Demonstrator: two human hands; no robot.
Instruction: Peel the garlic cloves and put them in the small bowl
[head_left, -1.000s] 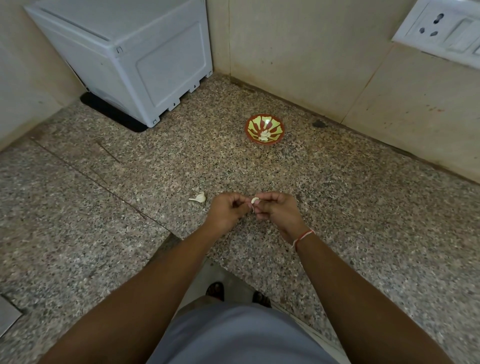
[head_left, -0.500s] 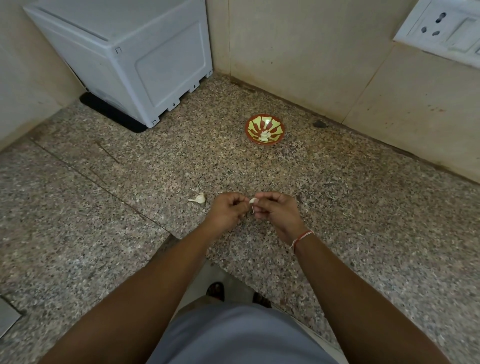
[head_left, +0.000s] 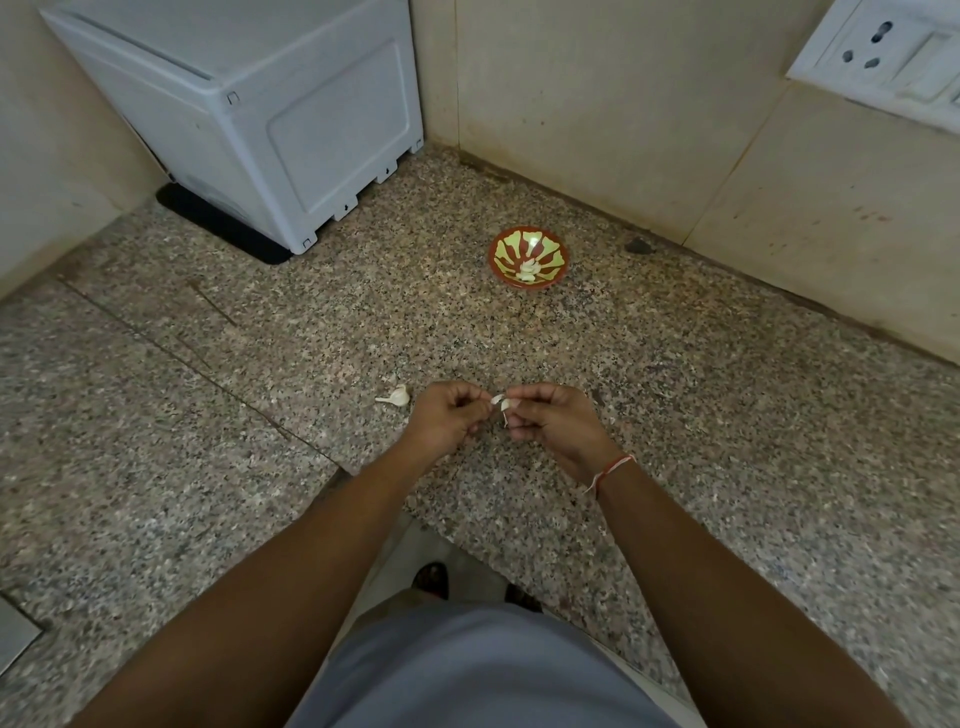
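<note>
Garlic is counted here as one clove (head_left: 500, 401) pinched between two hands, one unpeeled clove (head_left: 396, 397) lying on the granite counter (head_left: 727, 415), and a few peeled pieces, too small to count, in the single small bowl (head_left: 528, 256). The pinched clove is held between the fingertips of the left hand (head_left: 451, 417) and the right hand (head_left: 555, 420), well short of the bowl beyond. The loose clove is seen just left of the left hand, its long axis running left-right, stem end pointing left.

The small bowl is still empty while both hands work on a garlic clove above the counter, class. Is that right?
Not quite. The head view shows the small bowl already holds peeled cloves. The left hand and right hand do pinch a garlic clove above the counter.
</note>
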